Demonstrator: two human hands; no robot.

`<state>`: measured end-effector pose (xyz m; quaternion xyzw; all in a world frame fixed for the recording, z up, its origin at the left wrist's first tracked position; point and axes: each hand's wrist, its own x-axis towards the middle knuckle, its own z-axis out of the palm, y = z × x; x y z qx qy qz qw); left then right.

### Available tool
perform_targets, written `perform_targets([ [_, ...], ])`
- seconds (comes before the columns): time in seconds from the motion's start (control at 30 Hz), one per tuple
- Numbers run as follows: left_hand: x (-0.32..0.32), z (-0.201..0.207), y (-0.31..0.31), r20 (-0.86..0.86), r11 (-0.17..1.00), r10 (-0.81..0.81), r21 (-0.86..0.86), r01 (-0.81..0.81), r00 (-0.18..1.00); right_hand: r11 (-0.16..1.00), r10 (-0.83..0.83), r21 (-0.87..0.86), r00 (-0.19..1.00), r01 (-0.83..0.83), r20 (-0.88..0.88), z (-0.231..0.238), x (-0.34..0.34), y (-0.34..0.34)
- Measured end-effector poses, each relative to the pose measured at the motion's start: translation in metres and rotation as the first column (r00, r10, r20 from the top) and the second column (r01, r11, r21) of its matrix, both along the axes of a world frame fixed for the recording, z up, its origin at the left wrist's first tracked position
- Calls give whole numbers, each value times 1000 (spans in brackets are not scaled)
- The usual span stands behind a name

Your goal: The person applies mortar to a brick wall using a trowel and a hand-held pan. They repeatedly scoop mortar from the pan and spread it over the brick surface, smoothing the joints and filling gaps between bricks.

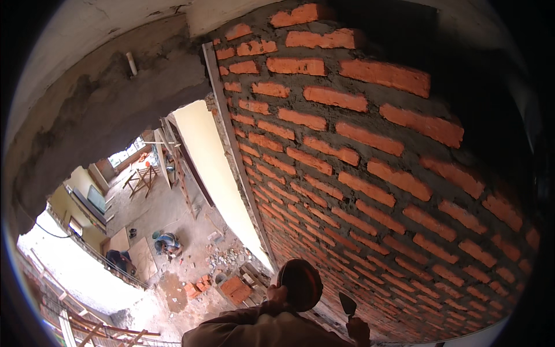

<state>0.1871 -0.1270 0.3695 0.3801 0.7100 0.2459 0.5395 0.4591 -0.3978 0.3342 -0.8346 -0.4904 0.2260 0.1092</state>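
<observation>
My left hand (277,294) is closed on the rim of a dark round mortar pan (300,283), close to the brick wall (352,185). The pan is too dark inside to tell what it holds. To its right, my right hand (358,331) grips the handle of a pointed trowel (348,303), its blade turned up and apart from the wall. Orange bricks show between grey mortar joints, and dark wet-looking mortar covers the wall's upper right part.
Far below on the left, one person (168,244) crouches and another (120,262) bends near boards (143,257). Loose bricks (198,287), rubble (228,256) and a brick-coloured slab (236,289) lie on the floor. A wooden strip (234,144) edges the wall beside a tall opening; a pipe stub (132,63) sticks out above.
</observation>
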Motion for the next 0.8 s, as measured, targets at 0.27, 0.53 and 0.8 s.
perform_targets([
  [0.27, -3, -43, 3, 82, 997, -14, 79, 7, 997, 965, 137, -236, 987, -114, 83, 42, 9, 0],
  [0.53, -11, -50, 15, -430, 674, -673, -21, 738, 602, 648, -265, 705, 953, 287, -145, 205, 12, 16],
  [0.8, -17, -86, 22, -408, 652, -719, -116, 749, 563, 476, -609, 868, 660, -140, 440, 439, 69, 10],
])
